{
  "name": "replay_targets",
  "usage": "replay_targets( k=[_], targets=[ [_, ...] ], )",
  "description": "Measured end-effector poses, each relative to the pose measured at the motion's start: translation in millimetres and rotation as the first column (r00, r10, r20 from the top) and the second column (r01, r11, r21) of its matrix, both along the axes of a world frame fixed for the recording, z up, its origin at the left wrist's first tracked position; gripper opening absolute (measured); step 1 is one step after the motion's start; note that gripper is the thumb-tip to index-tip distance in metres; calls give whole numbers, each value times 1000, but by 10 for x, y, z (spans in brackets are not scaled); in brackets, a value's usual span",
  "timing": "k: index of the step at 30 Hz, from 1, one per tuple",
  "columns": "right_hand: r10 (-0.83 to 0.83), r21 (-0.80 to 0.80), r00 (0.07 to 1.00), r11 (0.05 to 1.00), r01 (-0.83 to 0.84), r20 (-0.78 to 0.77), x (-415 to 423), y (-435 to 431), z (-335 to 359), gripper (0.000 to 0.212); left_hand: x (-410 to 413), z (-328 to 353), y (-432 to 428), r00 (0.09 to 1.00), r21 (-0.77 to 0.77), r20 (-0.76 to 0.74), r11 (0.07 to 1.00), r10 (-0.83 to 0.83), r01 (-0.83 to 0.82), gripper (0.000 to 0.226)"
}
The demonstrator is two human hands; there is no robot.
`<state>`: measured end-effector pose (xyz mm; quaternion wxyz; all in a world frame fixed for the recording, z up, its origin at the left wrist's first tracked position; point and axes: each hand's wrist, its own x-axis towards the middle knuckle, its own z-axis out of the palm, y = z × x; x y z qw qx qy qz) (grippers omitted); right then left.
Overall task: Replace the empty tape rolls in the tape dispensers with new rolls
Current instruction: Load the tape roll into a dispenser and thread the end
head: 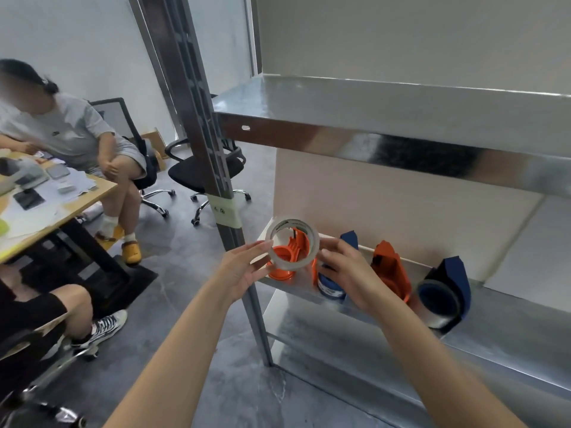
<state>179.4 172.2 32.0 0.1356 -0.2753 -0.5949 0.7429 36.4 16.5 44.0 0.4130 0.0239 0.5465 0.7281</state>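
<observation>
Lower shelf [519, 329]: I count four dispensers in a row with narrow gaps: left orange dispenser [292, 251], inner blue dispenser [332, 288], inner orange dispenser [391, 273], right blue dispenser [448, 291]. Upper shelf [355, 100] caps overhead reach. Upright post [204, 128] bars the left side. Tape roll [287, 264], held by left hand [244, 273] and right hand [346, 273], fronts the left orange dispenser. Bare shelf lies open at right.

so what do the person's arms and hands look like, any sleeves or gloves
Both are bare: the left hand and right hand wear no gloves, and no ring, watch or bracelet shows. The left forearm and right forearm show no sleeve anywhere in view.
</observation>
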Motion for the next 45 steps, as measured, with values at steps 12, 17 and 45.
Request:
replay_targets(
  k=[12, 17, 45],
  targets=[
    [88, -144, 996, 986, -88, -6, -497, -10, -405, 39, -369, -577, 63, 984, -146, 121, 983, 130, -112, 35],
    [110, -134, 994, 985, -110, -6, -611, -9, -483, 39, -458, -740, 111, 990, -180, 81, 978, 117, -101, 22],
    [77, 435, 881, 848, -304, 466, -852, 163, -409, 25, -220, -754, 294, 996, -266, 46, 961, -73, 82, 43]
  ],
)
